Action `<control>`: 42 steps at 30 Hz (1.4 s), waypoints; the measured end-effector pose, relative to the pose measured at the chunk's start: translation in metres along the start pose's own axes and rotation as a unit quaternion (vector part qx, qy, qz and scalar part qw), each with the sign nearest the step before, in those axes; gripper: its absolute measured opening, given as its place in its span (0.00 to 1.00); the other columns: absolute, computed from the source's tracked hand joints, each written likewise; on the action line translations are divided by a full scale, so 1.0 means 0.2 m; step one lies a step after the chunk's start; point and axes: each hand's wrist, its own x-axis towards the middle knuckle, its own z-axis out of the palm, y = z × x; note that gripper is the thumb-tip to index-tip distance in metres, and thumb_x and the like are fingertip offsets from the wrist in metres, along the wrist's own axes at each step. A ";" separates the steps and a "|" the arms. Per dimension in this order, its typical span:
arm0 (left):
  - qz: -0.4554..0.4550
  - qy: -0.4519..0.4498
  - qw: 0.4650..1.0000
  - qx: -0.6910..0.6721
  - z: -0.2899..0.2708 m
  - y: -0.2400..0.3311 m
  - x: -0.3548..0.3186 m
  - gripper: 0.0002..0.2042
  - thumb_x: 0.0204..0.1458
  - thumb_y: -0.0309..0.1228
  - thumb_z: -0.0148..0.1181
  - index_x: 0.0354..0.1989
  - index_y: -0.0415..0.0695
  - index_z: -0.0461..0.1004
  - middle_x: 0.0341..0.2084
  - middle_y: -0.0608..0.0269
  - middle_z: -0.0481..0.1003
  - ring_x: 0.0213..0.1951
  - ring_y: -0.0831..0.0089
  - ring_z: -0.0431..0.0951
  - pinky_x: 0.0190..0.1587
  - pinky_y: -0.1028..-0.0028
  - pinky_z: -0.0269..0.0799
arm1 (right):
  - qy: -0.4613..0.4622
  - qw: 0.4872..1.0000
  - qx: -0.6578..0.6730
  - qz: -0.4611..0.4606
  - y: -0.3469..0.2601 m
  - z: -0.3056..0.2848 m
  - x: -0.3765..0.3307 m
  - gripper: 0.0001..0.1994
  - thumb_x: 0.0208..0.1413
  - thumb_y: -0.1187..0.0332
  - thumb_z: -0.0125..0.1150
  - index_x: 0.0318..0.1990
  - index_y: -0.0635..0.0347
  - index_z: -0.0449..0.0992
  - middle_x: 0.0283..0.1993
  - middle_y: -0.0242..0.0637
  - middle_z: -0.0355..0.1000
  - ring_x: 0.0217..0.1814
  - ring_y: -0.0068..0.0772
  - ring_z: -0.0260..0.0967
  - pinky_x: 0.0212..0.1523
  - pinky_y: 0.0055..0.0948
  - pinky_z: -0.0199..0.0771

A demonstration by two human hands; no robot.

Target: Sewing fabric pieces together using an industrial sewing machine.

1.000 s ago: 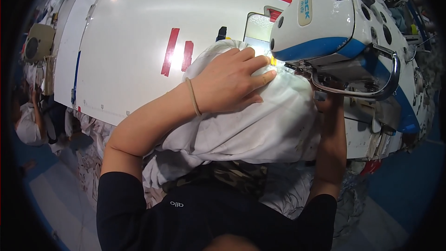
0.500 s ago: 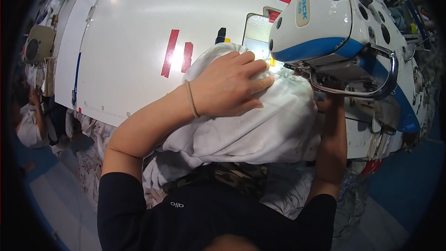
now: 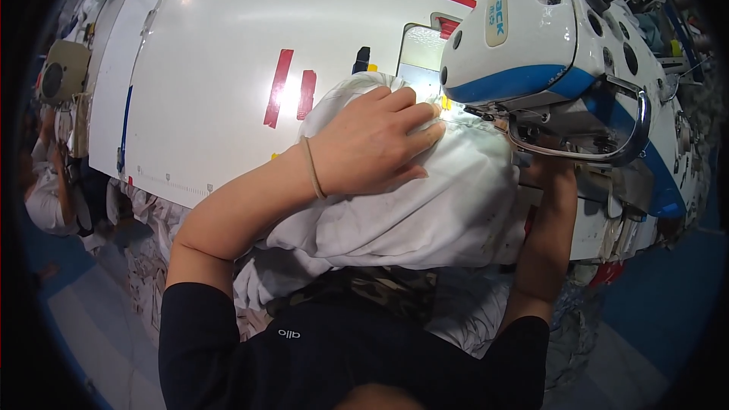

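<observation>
White cloth [image 3: 425, 216] lies bunched over the table's front edge and hangs toward my lap. On top of it is my left hand [image 3: 391, 137], its fingers bent and closed on the fabric close to the lit needle area. A white and blue sewing machine [image 3: 516, 38] stands at the right, and the cloth reaches under its head. My right hand [image 3: 553, 165] is beside the cloth's right edge, beneath the machine's metal bar [image 3: 607, 156]. Its fingers are hidden in shadow behind the bar, so what they touch does not show.
The white tabletop [image 3: 205, 53] carries red tape strips [image 3: 279, 89]. A small black object [image 3: 362, 58] sits behind the cloth. Fabric heaps [image 3: 152, 258] lie below the table's left front edge. Another person's arm [image 3: 62, 182] shows at far left.
My left index finger has drawn in closer to the middle finger. My right hand has shifted slightly right, away from the cloth's edge. The cloth has barely moved.
</observation>
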 end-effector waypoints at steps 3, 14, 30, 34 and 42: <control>-0.009 -0.003 1.000 0.012 0.00 -0.01 -0.03 0.29 0.41 0.41 0.73 0.52 0.42 0.75 0.46 0.63 0.73 0.46 0.66 0.71 0.45 0.67 0.70 | 0.064 0.997 0.049 -0.012 -0.07 0.01 -0.11 0.15 0.51 0.62 0.58 0.45 0.58 0.75 0.43 0.45 0.75 0.46 0.46 0.75 0.46 0.43 0.74; -0.016 0.005 1.000 0.008 0.02 -0.01 -0.02 0.29 0.42 0.41 0.72 0.54 0.44 0.75 0.46 0.63 0.72 0.47 0.65 0.72 0.45 0.67 0.69 | 0.265 0.946 0.185 -0.025 -0.07 0.03 0.18 0.25 0.53 0.60 0.62 0.56 0.61 0.68 0.51 0.45 0.71 0.53 0.45 0.71 0.54 0.43 0.71; -0.037 -0.009 0.999 0.013 0.02 -0.02 0.00 0.28 0.45 0.40 0.70 0.57 0.49 0.73 0.56 0.61 0.70 0.51 0.62 0.70 0.51 0.64 0.69 | 0.402 0.866 0.296 0.032 -0.18 0.12 0.37 0.38 0.57 0.55 0.63 0.69 0.67 0.56 0.66 0.49 0.60 0.67 0.48 0.61 0.69 0.45 0.59; -0.041 -0.008 0.999 0.023 0.02 -0.04 -0.01 0.28 0.45 0.40 0.71 0.57 0.49 0.73 0.56 0.61 0.69 0.51 0.62 0.70 0.50 0.64 0.69 | 0.418 0.851 0.317 0.026 -0.19 0.12 0.41 0.39 0.57 0.54 0.64 0.69 0.68 0.55 0.68 0.49 0.59 0.68 0.49 0.59 0.70 0.46 0.57; -0.038 0.002 0.999 0.024 0.03 -0.05 0.00 0.28 0.45 0.41 0.71 0.57 0.50 0.73 0.57 0.61 0.69 0.52 0.62 0.69 0.49 0.64 0.69 | 0.457 0.810 0.367 0.004 -0.22 0.06 0.49 0.41 0.57 0.54 0.64 0.71 0.69 0.53 0.70 0.51 0.55 0.72 0.50 0.55 0.73 0.46 0.50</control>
